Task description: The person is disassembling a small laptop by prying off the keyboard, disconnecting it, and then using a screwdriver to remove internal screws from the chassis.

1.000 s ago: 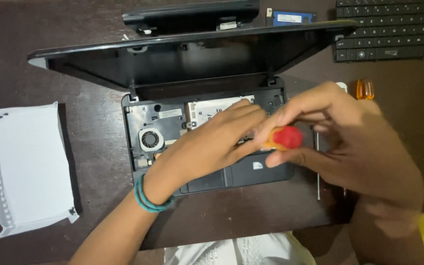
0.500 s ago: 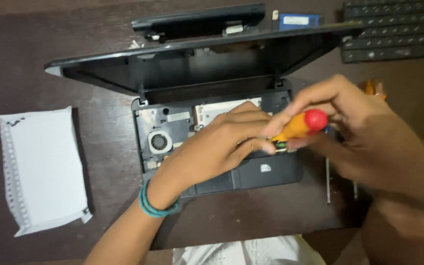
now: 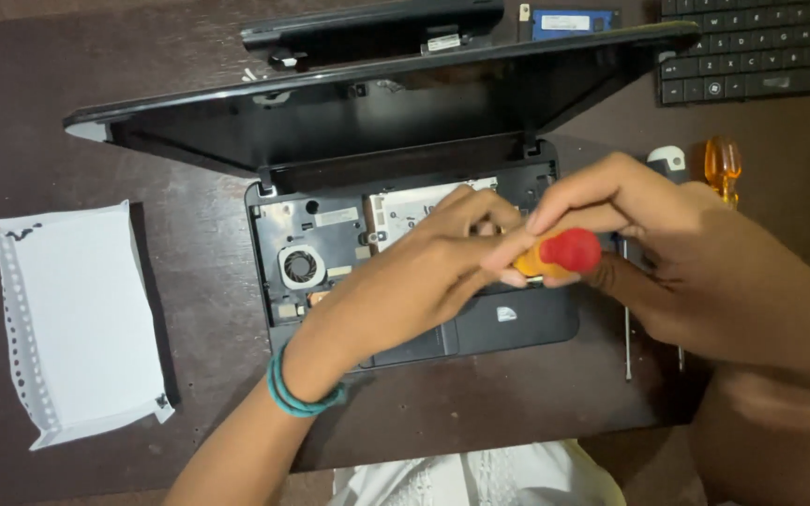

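Observation:
A small black laptop (image 3: 517,323) lies open on the dark table with its keyboard cover off, showing a round fan (image 3: 301,266) and a silver plate (image 3: 405,208) inside. My right hand (image 3: 677,262) grips a screwdriver (image 3: 560,255) with an orange handle and red cap, held over the laptop's inner middle. My left hand (image 3: 424,276), a teal band on its wrist, rests on the laptop and its fingertips touch the screwdriver near the shaft. The tip is hidden behind my fingers.
A white sheet of paper (image 3: 72,319) lies at the left. Behind the laptop sit a black cover part (image 3: 367,23) and a blue drive (image 3: 574,19). A black keyboard (image 3: 757,47) is at the top right. Two more screwdrivers (image 3: 722,169) lie to the right.
The view has shifted slightly. The screwdriver's red cap has tilted back toward me, and both hands stay on it over the laptop.

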